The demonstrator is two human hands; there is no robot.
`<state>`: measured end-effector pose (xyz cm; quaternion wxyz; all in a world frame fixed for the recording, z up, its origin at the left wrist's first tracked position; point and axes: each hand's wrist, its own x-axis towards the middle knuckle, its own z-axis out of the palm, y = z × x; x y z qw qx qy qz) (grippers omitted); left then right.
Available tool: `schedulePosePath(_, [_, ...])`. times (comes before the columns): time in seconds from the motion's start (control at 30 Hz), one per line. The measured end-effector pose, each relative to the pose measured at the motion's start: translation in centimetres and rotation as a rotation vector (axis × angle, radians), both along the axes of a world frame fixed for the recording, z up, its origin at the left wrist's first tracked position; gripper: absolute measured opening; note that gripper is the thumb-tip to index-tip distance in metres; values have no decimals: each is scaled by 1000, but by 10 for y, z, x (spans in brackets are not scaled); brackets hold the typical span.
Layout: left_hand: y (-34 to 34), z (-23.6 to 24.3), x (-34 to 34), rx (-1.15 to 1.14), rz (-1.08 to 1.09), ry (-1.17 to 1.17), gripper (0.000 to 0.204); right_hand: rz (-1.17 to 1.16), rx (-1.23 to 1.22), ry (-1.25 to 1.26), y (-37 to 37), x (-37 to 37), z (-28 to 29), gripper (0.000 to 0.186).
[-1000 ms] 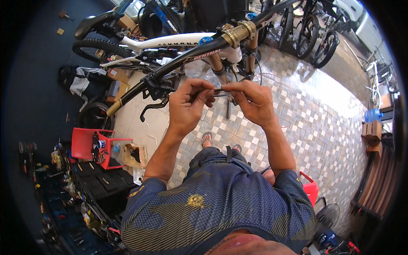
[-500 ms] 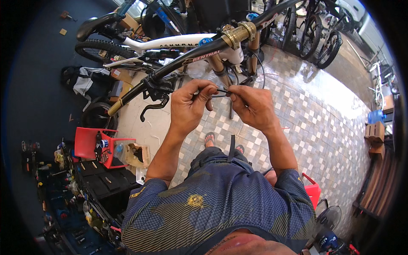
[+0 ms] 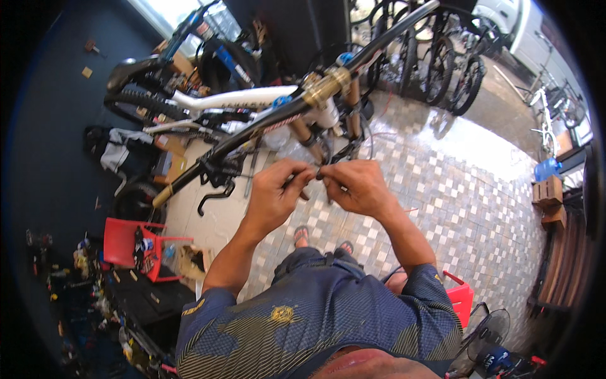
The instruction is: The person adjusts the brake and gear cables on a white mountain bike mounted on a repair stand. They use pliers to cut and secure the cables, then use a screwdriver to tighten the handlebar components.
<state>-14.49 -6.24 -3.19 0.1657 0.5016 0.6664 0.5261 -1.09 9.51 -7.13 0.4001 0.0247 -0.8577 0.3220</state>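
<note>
My left hand [image 3: 273, 194] and my right hand [image 3: 358, 188] meet fingertip to fingertip in front of a white bicycle [image 3: 233, 98]. Both are pinched on a thin black hose [image 3: 319, 174], of which only a short dark bit shows between the fingers. Above and beyond them a black handlebar [image 3: 249, 136] runs diagonally, with a gold stem clamp [image 3: 325, 87] at its middle. A black brake lever [image 3: 218, 194] hangs from the bar to the left of my left hand, apart from it. Gold-brown fork legs [image 3: 305, 139] stand just behind my fingers.
A red chair [image 3: 129, 246] with small items stands at the left beside a black workbench [image 3: 136, 290]. Another red chair [image 3: 459, 297] is near my right elbow. Several bicycles [image 3: 440, 69] line the far right, above the tiled floor [image 3: 435, 196]. A wooden crate [image 3: 548, 192] stands at the right.
My fingertips have drawn closer together, and less hose shows between them. The view has tilted, so the bicycle and my hands sit lower and slightly more left.
</note>
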Motion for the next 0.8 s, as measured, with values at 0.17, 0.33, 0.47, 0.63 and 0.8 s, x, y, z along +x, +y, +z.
schedulePosePath(0.17, [-4, 26, -2, 20, 45, -71, 15, 24, 17, 9, 31, 9, 7, 13])
schedulePosePath(0.33, [31, 37, -6, 264, -213, -119, 46, 121, -50, 32, 28, 7, 9, 22])
schedulePosePath(0.47, [53, 30, -8, 207, -425, -250, 69, 116, -9, 60, 21, -1, 16, 21])
schedulePosePath(0.63, [58, 18, 0, 179, -496, -412, 68, 46, -38, 39, 18, -2, 2, 23])
schedulePosePath(0.8, [58, 11, 5, 154, -446, -528, 68, -35, -96, 12, 5, 4, 7, 25])
